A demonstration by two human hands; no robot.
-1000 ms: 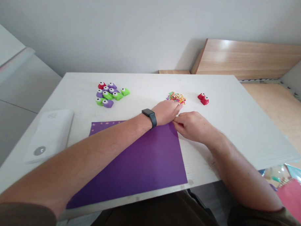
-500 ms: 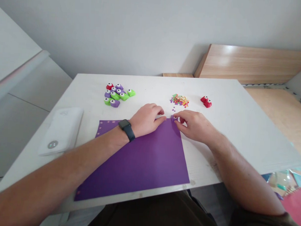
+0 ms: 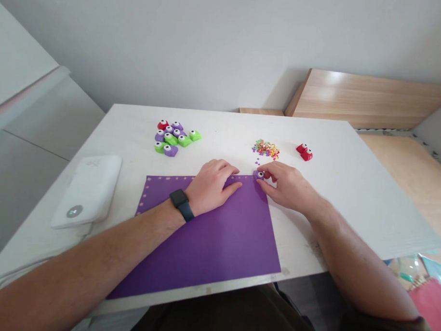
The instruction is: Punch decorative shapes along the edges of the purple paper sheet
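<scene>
A purple sheet of paper (image 3: 218, 238) lies on the white table, with a row of small punched holes along its top edge and more down its left side. My right hand (image 3: 287, 184) pinches a purple craft punch (image 3: 258, 175) with a white button at the sheet's top right corner. On the sheet's upper part rests my left hand (image 3: 214, 184), fingers extended and thumb apart, holding the paper down near the top edge. Small punched paper pieces (image 3: 266, 149) in several colours are heaped just behind the punch, a few purple ones lying closer to it.
Several red, purple and green craft punches (image 3: 174, 139) cluster at the back left. Two red punches (image 3: 305, 152) stand at the back right. A white power bank (image 3: 87, 192) with a cable lies on the left. A wooden headboard (image 3: 367, 98) rises beyond the table.
My left hand has shifted slightly down and left, uncovering more of the holes along the top edge. My right hand stays at the corner with the purple punch, whose white button now shows more.
</scene>
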